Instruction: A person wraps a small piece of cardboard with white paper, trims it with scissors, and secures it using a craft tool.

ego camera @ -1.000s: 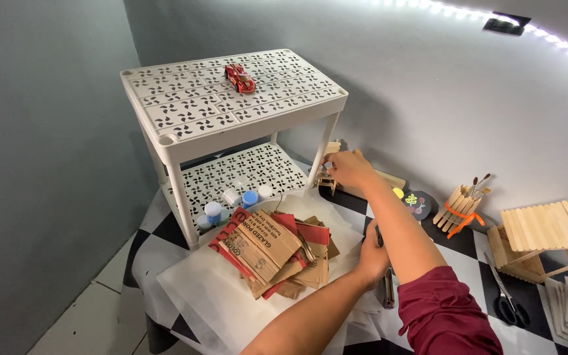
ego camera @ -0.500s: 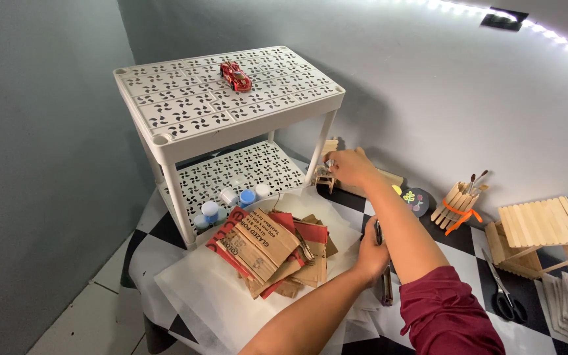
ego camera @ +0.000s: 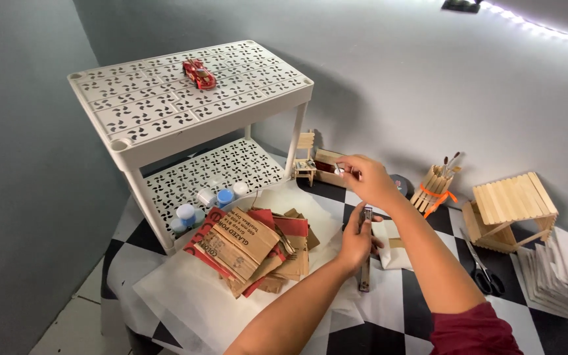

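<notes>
Landmark: white perforated two-tier plastic shelf rack (ego camera: 165, 112) on the checkered tabletop (ego camera: 376, 329).

Left hand (ego camera: 356, 240), right of the rack's foot: closed around a slim dark metal tool (ego camera: 365, 263).

Right hand (ego camera: 366, 179), near the rack's right leg: pinching a small pale piece (ego camera: 338, 169).

Torn brown cardboard pile (ego camera: 254, 250): before the rack.

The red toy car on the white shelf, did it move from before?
No. The red toy car sits at the same spot on the white shelf top; only the head camera shifted.
</notes>
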